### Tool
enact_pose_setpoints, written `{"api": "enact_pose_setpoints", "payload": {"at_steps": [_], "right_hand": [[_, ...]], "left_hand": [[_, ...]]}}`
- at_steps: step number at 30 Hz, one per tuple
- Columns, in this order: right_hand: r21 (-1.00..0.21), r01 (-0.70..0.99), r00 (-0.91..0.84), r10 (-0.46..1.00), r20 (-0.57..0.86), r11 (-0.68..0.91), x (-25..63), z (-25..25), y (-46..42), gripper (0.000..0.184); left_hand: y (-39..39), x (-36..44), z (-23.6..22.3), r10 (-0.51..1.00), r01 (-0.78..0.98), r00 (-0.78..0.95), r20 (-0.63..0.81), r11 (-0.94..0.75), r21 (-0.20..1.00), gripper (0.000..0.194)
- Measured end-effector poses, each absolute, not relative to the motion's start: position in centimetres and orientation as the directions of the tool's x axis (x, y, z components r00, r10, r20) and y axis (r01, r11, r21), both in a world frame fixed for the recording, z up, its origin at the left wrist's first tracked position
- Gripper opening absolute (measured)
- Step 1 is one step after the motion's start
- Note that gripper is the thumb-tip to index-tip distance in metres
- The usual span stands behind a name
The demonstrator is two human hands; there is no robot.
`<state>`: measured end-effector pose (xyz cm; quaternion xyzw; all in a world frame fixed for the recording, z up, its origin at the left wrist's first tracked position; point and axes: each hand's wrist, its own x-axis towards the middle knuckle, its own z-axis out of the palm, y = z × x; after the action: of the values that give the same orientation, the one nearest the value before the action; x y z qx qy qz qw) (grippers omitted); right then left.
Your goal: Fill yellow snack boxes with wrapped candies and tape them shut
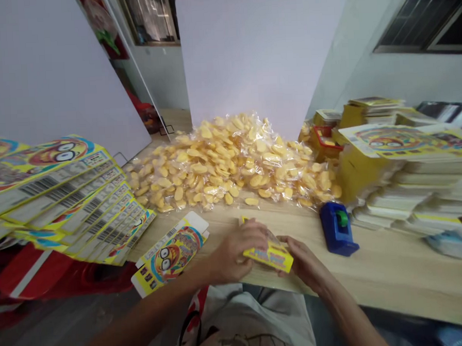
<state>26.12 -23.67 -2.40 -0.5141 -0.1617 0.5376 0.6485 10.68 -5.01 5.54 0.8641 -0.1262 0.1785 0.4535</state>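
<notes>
**Q:** While the left hand [235,250] and right hand [303,262] are busy at the near edge of the wooden table [395,283], what's held?

**A:** Yellow printed carton [272,256] is gripped btwn them, both hands half-curled, w/ clear film [273,238] showing at its far end. Flat carton blank [169,256] is laid left, blue tape dispenser [338,229] right, clear snack packets [230,162] heaped far.

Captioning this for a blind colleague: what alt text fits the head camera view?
The left hand and right hand hold a small yellow printed carton over a light wood table. Behind lies a heap of clear-wrapped yellow pieces, with stacks of flat printed cartons at left and a blue tape dispenser at right.
</notes>
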Motion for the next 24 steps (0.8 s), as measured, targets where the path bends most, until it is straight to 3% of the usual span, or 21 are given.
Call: {"api": "enact_pose_setpoints", "payload": {"at_steps": [3, 6, 8, 10, 13, 15, 17, 20, 22, 24], "right_hand": [[-0.854, -0.493, 0.405, 0.826, -0.391, -0.163, 24.4, -4.1, -24.2, 0.053], [-0.901, -0.343, 0.382, 0.836, -0.393, -0.267, 23.2, -6.9, -25.3, 0.048], [-0.936, -0.131, 0.392, 0.850, -0.353, -0.328, 23.6, -8.2, -25.8, 0.039], [-0.923, 0.120, 0.440, 0.854, -0.280, -0.365, 25.1, -8.3, -25.1, 0.030], [-0.870, 0.378, 0.483, 0.869, -0.106, -0.317, 27.9, -6.2, -20.9, 0.023], [-0.852, 0.486, 0.462, 0.885, 0.061, -0.195, 29.0, -3.8, -16.0, 0.018], [-0.795, 0.606, 0.390, 0.880, 0.272, -0.023, 29.2, -1.3, -10.2, 0.016], [-0.612, 0.774, 0.281, 0.778, 0.562, 0.162, 29.2, 1.9, -1.6, 0.022], [-0.493, 0.855, 0.264, 0.686, 0.678, 0.158, 29.6, 3.5, 3.0, 0.031], [-0.397, 0.916, 0.268, 0.664, 0.698, 0.048, 30.3, 4.6, 6.4, 0.034]], "left_hand": [[-6.3, 8.4, 0.5, -0.219, -0.436, 0.894, 0.392, -0.631, 0.642, 0.053], [-6.4, 6.2, -2.9, -0.271, -0.394, 0.919, 0.286, -0.599, 0.697, 0.061], [-5.4, 5.8, -3.1, -0.164, -0.294, 0.955, 0.246, -0.626, 0.723, 0.053], [-3.2, 6.4, -1.9, 0.066, -0.144, 0.961, 0.268, -0.708, 0.691, 0.036], [2.2, 8.7, 0.9, 0.451, 0.143, 0.767, 0.455, -0.813, 0.564, 0.020], [6.4, 10.4, 2.5, 0.571, 0.353, 0.572, 0.589, -0.820, 0.451, 0.028], [10.1, 11.9, 3.4, 0.578, 0.513, 0.510, 0.638, -0.799, 0.314, 0.045], [13.7, 13.7, 3.7, 0.515, 0.557, 0.615, 0.597, -0.820, 0.133, 0.057], [14.9, 14.6, 3.5, 0.471, 0.512, 0.692, 0.547, -0.854, 0.088, 0.053], [15.6, 15.3, 3.2, 0.452, 0.467, 0.738, 0.501, -0.878, 0.103, 0.045]]}}
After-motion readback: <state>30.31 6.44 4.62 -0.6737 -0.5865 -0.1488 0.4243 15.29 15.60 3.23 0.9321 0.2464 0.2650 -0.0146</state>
